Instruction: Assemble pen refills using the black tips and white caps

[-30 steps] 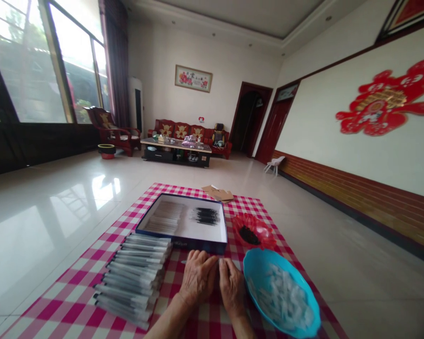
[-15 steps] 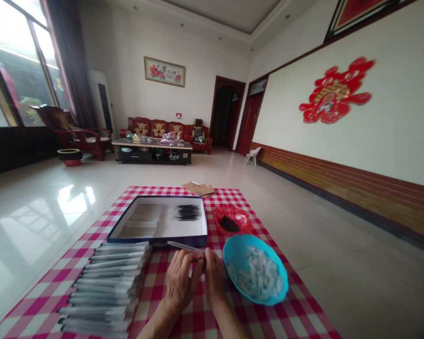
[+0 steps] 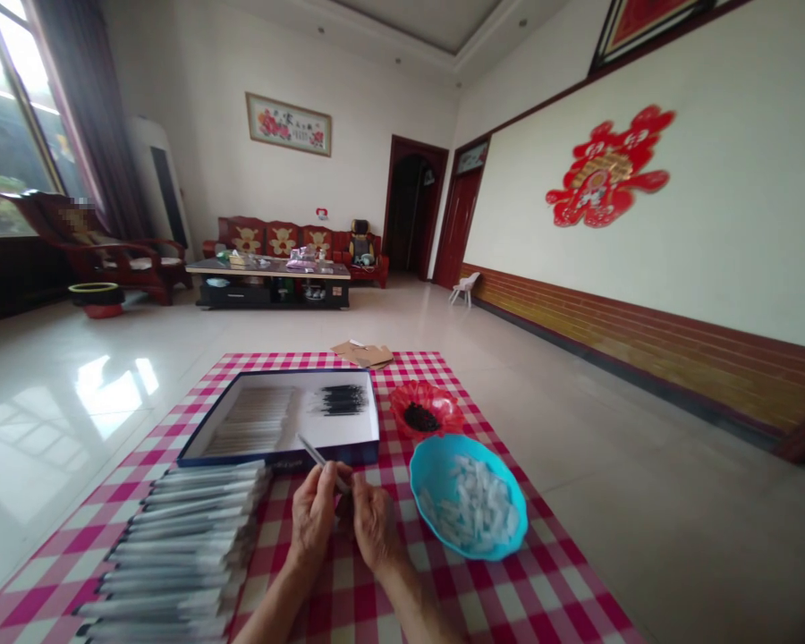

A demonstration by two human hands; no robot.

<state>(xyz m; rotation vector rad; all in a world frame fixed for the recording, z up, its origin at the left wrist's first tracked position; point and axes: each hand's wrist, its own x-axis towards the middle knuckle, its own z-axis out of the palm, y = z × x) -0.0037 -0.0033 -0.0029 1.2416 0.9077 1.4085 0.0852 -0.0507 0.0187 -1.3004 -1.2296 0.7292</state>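
My left hand (image 3: 314, 510) is closed around a slim pen barrel (image 3: 312, 450), its thin end pointing up and left toward the box. Beside it, my right hand (image 3: 377, 526) is closed at the barrel's near end, where the fingers hide the tip. To the left lies a stack of pens (image 3: 174, 537) with dark ends. A shallow white box (image 3: 305, 413) behind my hands holds clear tubes (image 3: 249, 419) and thin black sticks (image 3: 342, 400). On the right, a blue bowl (image 3: 430, 483) contains whitish translucent pieces (image 3: 479, 505).
A red bowl (image 3: 448, 407) with small black parts (image 3: 420, 418) stands behind the blue one. Brown cardboard (image 3: 368, 355) lies at the far edge of the checked tablecloth (image 3: 537, 586). Beyond are a low table (image 3: 268, 291) and a wooden sofa (image 3: 261, 234).
The pen barrel has tilted from nearly level to a steeper slant, with both hands still at it. My right hand has turned. The whole view has shifted slightly.
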